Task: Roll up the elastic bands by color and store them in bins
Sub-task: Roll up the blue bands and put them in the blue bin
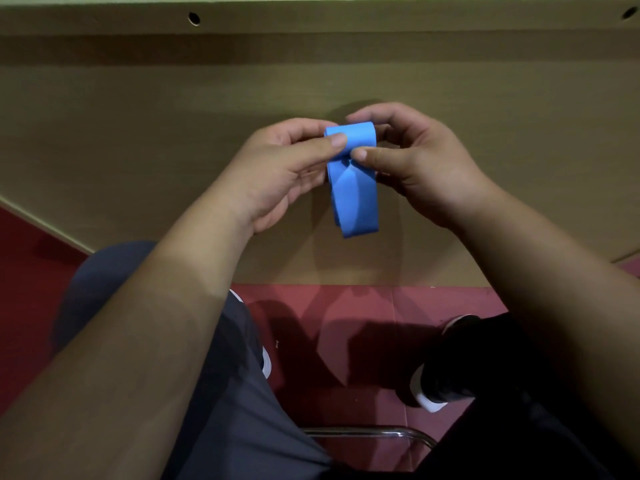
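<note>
In front of the tan wooden surface (pixel 138 140), my left hand (pixel 277 174) and right hand (pixel 429 168) each have a pinching grip on the flat blue elastic band (pixel 356 202); its loose loop hangs toward six o'clock.

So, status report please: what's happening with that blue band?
Left hand and right hand both pinch blue band near its rolled-over top. Lower loop hangs unrolled. Nothing in the way.
</note>
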### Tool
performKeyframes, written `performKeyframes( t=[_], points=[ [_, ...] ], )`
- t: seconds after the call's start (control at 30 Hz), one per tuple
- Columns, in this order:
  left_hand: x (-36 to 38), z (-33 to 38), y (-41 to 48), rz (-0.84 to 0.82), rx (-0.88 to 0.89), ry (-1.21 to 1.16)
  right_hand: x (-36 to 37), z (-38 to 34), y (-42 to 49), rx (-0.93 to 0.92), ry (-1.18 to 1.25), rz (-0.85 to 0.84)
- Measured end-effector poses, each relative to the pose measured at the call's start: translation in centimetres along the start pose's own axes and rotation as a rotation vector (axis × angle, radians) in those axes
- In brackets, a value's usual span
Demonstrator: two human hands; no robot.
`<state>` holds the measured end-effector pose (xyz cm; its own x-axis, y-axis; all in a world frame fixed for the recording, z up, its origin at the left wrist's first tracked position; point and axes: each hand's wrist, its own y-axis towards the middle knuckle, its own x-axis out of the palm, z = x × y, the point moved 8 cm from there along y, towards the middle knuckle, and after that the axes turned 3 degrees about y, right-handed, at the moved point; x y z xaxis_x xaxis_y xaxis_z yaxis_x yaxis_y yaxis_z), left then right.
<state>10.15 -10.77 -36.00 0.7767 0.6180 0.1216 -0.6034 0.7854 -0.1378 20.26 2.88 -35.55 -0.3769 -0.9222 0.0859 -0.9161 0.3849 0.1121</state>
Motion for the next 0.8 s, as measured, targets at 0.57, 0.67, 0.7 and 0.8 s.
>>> performKeyframes(
  t=[0.57, 0.67, 0.7, 0.8],
  points=[
    [-0.04, 0.41, 0.05, 0.077, 0.063, -0.059, -0.03, 0.48, 0.13, 0.024, 0.057, 0.066],
    [0.12, 0.21, -0.04, 0.070, 0.056, 0.005, -0.04, 0.56, 0.17, 0.020, 0.092, 0.062],
    [0.20, 0.13, -0.08, 0.062, 0.051, 0.027, -0.07, 0.56, 0.15, 0.020, 0.096, 0.059],
    [0.55, -0.11, -0.22, 0.022, 0.014, 0.067, -0.21, 0.39, 0.14, 0.015, 0.122, 0.051]
  ],
)
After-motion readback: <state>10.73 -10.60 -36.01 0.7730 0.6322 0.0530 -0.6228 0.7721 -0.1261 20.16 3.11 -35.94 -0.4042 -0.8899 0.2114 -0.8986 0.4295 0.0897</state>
